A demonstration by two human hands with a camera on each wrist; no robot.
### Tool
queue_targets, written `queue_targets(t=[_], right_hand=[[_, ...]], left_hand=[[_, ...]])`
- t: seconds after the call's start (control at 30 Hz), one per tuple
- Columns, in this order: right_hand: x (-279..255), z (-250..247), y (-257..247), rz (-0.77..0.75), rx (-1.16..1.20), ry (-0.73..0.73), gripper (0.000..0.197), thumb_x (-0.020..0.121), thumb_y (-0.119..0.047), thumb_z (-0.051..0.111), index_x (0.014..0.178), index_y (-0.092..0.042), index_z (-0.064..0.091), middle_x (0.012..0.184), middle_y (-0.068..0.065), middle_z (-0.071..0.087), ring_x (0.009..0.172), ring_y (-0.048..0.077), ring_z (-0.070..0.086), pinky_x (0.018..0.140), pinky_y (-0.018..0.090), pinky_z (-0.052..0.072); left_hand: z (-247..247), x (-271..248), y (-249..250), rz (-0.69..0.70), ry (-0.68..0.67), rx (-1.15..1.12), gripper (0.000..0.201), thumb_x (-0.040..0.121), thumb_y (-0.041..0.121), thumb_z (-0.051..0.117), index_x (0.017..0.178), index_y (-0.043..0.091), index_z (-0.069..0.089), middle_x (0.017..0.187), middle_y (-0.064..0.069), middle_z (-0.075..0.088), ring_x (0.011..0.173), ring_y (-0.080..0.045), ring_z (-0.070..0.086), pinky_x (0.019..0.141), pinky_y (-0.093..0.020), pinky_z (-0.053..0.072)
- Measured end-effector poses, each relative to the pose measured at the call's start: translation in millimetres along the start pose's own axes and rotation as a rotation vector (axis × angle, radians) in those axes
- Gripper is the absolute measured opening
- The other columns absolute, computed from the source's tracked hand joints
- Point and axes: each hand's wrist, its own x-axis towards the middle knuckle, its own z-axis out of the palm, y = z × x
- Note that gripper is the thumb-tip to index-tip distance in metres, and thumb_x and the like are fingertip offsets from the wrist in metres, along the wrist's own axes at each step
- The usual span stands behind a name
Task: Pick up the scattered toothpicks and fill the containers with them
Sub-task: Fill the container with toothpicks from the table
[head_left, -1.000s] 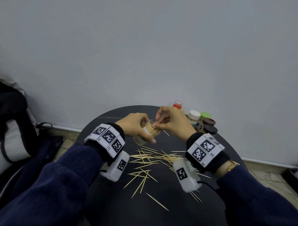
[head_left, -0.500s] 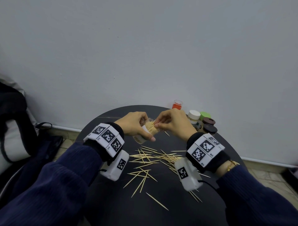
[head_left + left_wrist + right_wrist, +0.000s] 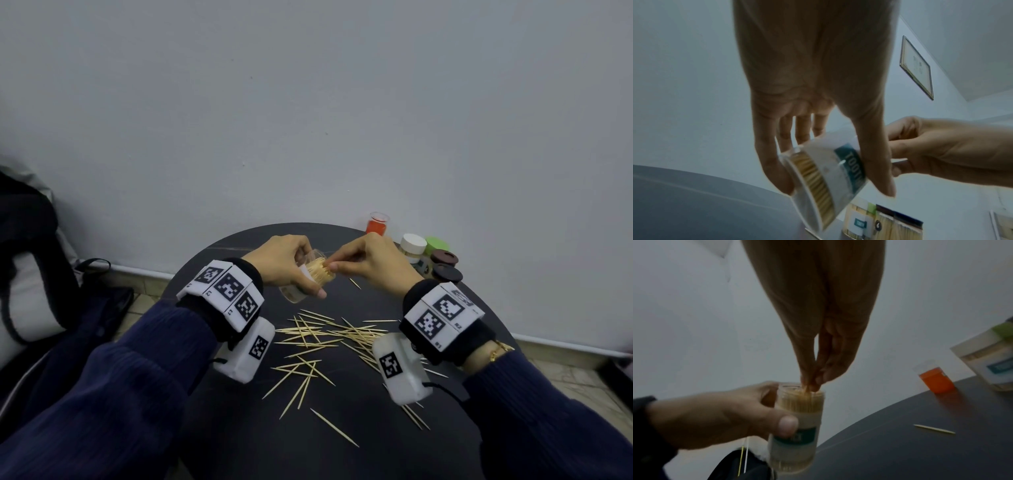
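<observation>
My left hand (image 3: 286,263) grips a clear toothpick container (image 3: 310,279) with a white and teal label, tilted above the round black table (image 3: 239,428). In the left wrist view the container (image 3: 830,178) sits between thumb and fingers, packed with toothpicks. My right hand (image 3: 370,263) pinches toothpicks at the container's open mouth. The right wrist view shows the right fingertips (image 3: 812,382) pressed together on toothpicks in the container (image 3: 797,418). Scattered toothpicks (image 3: 329,339) lie on the table below both wrists. One stray toothpick (image 3: 934,431) lies apart.
At the table's far right edge stand a red-filled clear cup (image 3: 377,224), a white-lidded jar (image 3: 412,246), a green-lidded jar (image 3: 436,245) and two dark-lidded jars (image 3: 445,267). A wall rises right behind the table. A dark bag (image 3: 30,274) sits on the left.
Both hands with the container have risen slightly and drawn closer together. The right fingertips now sit at the container's mouth, pushing toothpicks in.
</observation>
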Motion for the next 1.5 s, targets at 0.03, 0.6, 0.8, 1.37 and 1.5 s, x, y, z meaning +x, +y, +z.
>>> queue_targets(t=[0.03,0.6,0.8,1.37,1.5], right_hand=[[-0.9,1.0,-0.1,0.004,0.008,-0.009,0.016,0.082,-0.015,0.070,0.096,-0.008,0.074,0.079,-0.004,0.066,0.061,-0.012,0.057,0.060,0.001,0.042],[-30.1,-21.9,25.6,0.232,-0.217,-0.122,0.060,0.078,-0.039,0.072,0.127,-0.012,0.052,0.121,0.003,0.057,0.108,0.012,0.054,0.092,0.024,0.044],[-48.3,4.3,44.6,0.492,-0.560,-0.732,0.118,0.067,-0.059,0.072,0.150,-0.013,0.002,0.156,0.009,0.009,0.143,0.026,0.015,0.116,0.043,0.022],[-42.5,32.0,34.6,0.232,-0.605,-0.671,0.034,0.095,-0.021,0.050,0.121,0.001,0.053,0.129,0.016,0.047,0.118,0.027,0.045,0.092,0.027,0.035],[-41.7,42.0,32.3,0.282,-0.672,-0.664,0.036,0.099,-0.016,0.039,0.129,0.004,0.040,0.136,0.019,0.043,0.125,0.031,0.043,0.102,0.036,0.034]], left_hand=[[0.0,0.2,-1.3,-0.008,0.004,-0.005,0.060,0.060,0.039,0.085,0.106,0.016,0.054,0.105,-0.003,0.060,0.094,-0.016,0.056,0.069,-0.023,0.045],[8.8,10.7,6.8,0.035,-0.027,-0.160,0.056,0.062,0.038,0.084,0.104,0.019,0.053,0.100,0.001,0.059,0.088,-0.011,0.056,0.067,-0.021,0.046],[10.1,10.9,8.5,0.031,-0.034,-0.135,0.058,0.062,0.039,0.084,0.107,0.018,0.053,0.104,0.000,0.059,0.091,-0.012,0.056,0.068,-0.022,0.046],[7.8,9.2,2.4,0.009,-0.052,-0.097,0.057,0.062,0.040,0.084,0.105,0.020,0.054,0.095,0.004,0.058,0.080,-0.006,0.053,0.061,-0.019,0.040],[7.4,9.5,2.3,0.002,-0.049,-0.077,0.056,0.062,0.041,0.083,0.105,0.020,0.053,0.094,0.005,0.056,0.080,-0.006,0.051,0.060,-0.019,0.039]])
